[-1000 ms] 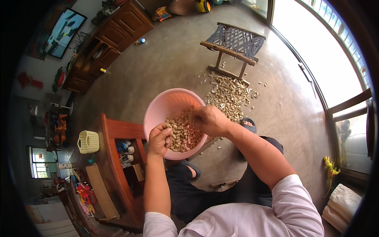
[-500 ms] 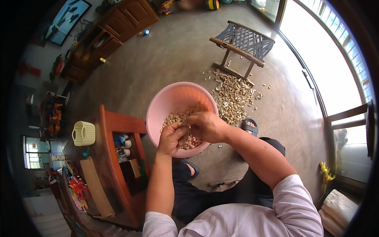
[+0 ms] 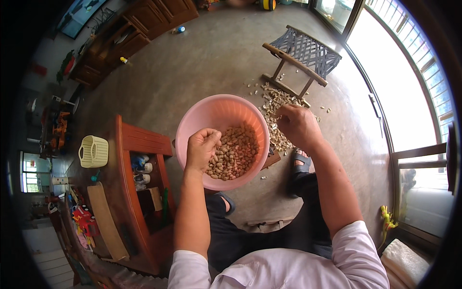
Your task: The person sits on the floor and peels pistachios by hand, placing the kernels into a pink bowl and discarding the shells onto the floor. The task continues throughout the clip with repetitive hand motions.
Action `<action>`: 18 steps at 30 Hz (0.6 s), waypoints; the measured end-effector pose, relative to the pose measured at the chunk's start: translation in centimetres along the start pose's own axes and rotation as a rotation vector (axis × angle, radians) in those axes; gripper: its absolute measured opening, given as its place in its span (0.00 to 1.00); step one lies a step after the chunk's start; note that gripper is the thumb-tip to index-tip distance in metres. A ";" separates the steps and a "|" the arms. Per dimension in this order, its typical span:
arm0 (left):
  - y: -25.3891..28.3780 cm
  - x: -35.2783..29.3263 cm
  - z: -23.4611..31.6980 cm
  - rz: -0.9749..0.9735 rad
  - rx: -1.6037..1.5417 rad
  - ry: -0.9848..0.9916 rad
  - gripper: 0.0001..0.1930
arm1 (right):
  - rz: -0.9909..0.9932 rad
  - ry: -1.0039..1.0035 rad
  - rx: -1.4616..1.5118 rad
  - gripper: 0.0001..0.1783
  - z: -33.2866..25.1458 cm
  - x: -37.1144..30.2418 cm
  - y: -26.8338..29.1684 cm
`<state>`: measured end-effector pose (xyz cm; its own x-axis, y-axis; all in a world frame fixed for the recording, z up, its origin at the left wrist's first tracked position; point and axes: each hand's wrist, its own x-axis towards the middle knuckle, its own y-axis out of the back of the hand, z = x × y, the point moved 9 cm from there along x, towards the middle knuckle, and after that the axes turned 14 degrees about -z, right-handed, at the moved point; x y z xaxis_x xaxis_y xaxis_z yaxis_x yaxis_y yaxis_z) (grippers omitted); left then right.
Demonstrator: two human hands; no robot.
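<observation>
A pink plastic basin [image 3: 182,126] stands on the floor before me, with many peanuts [image 3: 233,153] in its bottom. Over its left side is my left hand [image 3: 202,147], thumb and fingers pinched together; whatever they hold is hidden. My right hand [image 3: 299,124] is outside the basin on the right, above a heap of empty peanut shells [image 3: 276,100]. Its fingers are bent and closed downward, and I cannot make out whether a shell is in them.
Behind the shells stands a low folding stool [image 3: 308,53] with a woven strap seat. A reddish wooden cabinet [image 3: 147,139] is close on the left, with a cream basket [image 3: 94,151] beyond it. My sandalled foot [image 3: 301,163] is just right of the basin.
My two hands were together over the basin. Now the right hand has moved away to the right, above the shell heap, while the left stays over the basin. The view has shifted slightly.
</observation>
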<state>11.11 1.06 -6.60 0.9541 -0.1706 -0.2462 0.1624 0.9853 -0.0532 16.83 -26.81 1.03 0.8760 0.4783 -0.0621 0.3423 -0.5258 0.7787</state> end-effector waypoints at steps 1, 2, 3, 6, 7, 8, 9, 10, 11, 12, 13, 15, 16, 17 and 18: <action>2.0 0.1 -1.4 0.057 0.216 -0.015 0.07 | 0.011 -0.043 -0.062 0.15 0.0 0.2 0.1; 3.0 0.2 -2.0 0.106 0.428 -0.027 0.06 | -0.038 -0.085 -0.086 0.17 0.1 0.4 -0.4; 2.7 0.2 -1.8 0.148 0.611 0.081 0.07 | -0.080 -0.140 -0.114 0.19 0.5 0.4 -0.6; 0.7 1.1 -3.2 0.021 0.866 0.220 0.10 | -0.047 -0.137 -0.106 0.22 1.3 0.3 -0.7; 0.6 1.1 -3.7 0.013 0.942 0.213 0.13 | -0.010 -0.099 -0.080 0.22 0.8 0.1 -0.7; 0.5 1.0 -4.0 0.006 0.989 0.212 0.13 | 0.027 -0.062 -0.055 0.22 0.3 0.0 -0.4; 0.2 1.1 -4.3 -0.006 1.033 0.213 0.13 | 0.035 -0.027 -0.052 0.20 0.0 -0.1 -0.3; 0.0 1.2 -4.7 -0.018 1.077 0.214 0.14 | -0.004 -0.023 -0.038 0.20 -0.1 0.0 -0.4; -0.1 1.0 -4.4 0.014 1.138 0.156 0.14 | -0.043 -0.019 -0.024 0.20 -0.1 0.0 -0.6; 0.2 1.0 -4.7 0.023 1.143 0.149 0.14 | -0.081 -0.012 -0.010 0.20 -0.4 0.0 -0.8; 0.6 1.0 -5.0 0.033 1.149 0.143 0.14 | -0.080 0.004 0.011 0.19 -0.7 0.1 -1.1; 1.1 1.0 -5.1 0.033 1.055 0.175 0.13 | -0.069 0.038 0.035 0.18 -1.2 0.0 -1.4; 1.1 1.1 -5.0 0.024 0.955 0.212 0.13 | -0.062 0.050 0.044 0.17 -1.4 -0.1 -1.5; 1.1 1.1 -4.9 0.015 0.855 0.250 0.12 | -0.096 0.025 0.058 0.16 -1.4 -0.1 -2.0; 1.1 1.0 -4.6 -0.007 0.654 0.182 0.11 | -0.119 0.042 0.018 0.15 -2.2 -0.2 -2.3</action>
<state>11.07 1.89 -11.40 0.9041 -0.1192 -0.4104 0.3418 0.7780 0.5271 15.12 -24.15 0.59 0.8143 0.5664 -0.1270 0.4491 -0.4762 0.7560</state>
